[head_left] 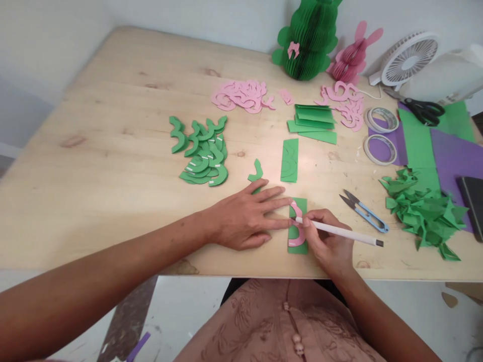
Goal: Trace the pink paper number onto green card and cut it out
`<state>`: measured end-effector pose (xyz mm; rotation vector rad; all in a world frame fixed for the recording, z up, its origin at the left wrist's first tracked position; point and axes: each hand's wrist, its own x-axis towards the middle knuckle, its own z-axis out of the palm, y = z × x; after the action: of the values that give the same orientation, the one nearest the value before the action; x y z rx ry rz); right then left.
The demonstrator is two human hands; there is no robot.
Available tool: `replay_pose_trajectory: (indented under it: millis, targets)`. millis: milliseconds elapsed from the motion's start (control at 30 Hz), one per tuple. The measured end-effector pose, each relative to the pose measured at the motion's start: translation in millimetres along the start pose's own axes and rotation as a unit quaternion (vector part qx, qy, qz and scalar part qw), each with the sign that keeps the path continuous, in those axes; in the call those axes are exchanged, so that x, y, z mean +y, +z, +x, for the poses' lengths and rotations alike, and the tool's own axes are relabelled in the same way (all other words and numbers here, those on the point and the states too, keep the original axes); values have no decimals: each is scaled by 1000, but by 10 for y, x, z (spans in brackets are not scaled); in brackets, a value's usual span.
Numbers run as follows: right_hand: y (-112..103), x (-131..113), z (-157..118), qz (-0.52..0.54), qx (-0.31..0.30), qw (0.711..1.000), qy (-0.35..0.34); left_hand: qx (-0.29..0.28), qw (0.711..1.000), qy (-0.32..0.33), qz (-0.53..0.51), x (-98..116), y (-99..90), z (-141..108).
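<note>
My right hand (332, 241) is closed around a white pen (343, 231), its tip at the edge of a pink curved paper piece (298, 237). That piece lies on a green paper rectangle (303, 206) near the table's front edge. My left hand (247, 216) lies flat with fingers spread, two fingertips on the left edge of the pink piece. A green curved cutout (257, 170) sits partly under its fingers. Beyond the hands is another green rectangle (290, 161) with drawn curved lines.
Green cutouts (206, 156) are piled on the left. Pink cutouts (245, 95), folded green strips (313, 118) and paper figures (311, 40) are at the back. Blue snips (364, 211), tape rolls (380, 149), green scraps (426, 213), black scissors (422, 110) and a fan (409, 59) are on the right.
</note>
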<state>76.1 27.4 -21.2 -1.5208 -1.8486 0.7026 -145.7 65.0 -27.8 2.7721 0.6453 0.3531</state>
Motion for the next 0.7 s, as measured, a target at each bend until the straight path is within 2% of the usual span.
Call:
replay_pose_trajectory:
  millis: [367, 700]
  targets:
    - [-12, 3, -8, -14, 11, 1000, 6, 9, 1000, 1, -2, -2, 6, -2]
    - [-34, -33, -11, -26, 21, 999, 25, -9, 1000, -1, 0, -1, 8, 1]
